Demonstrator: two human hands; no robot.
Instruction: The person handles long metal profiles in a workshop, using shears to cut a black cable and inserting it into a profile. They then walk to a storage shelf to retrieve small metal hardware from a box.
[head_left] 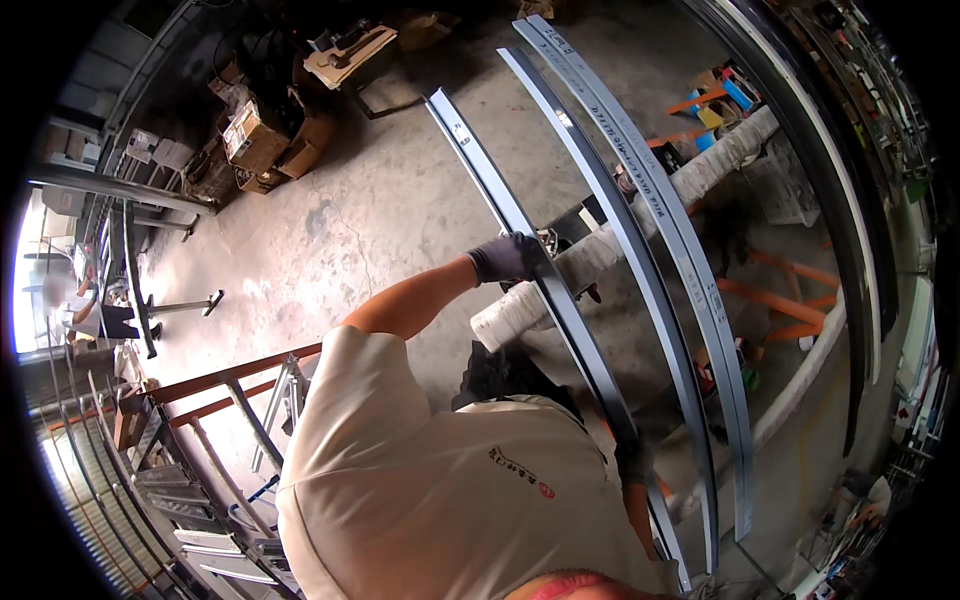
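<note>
My left hand (508, 257), in a dark grey glove, is wrapped over a long grey metal profile (490, 185), roughly mid-length. The profile has a channel along it and lies across a wrapped support beam (590, 258). My right hand (632, 462), also in a dark glove, is at the same profile nearer my body; its fingers are lost in shadow, so its grip is unclear. Beyond it runs a second grey profile (610, 190). Farther right lies a wider pair of profiles (665, 205) with handwriting on its face.
Orange trestle legs (770, 305) stand below the profiles at right. Long black bars (840, 200) run past them. Cardboard boxes (255, 135) and a small table with tools (350, 58) stand at far left. Metal racking (215, 400) is near my left side. Another person (85, 310) is at far left.
</note>
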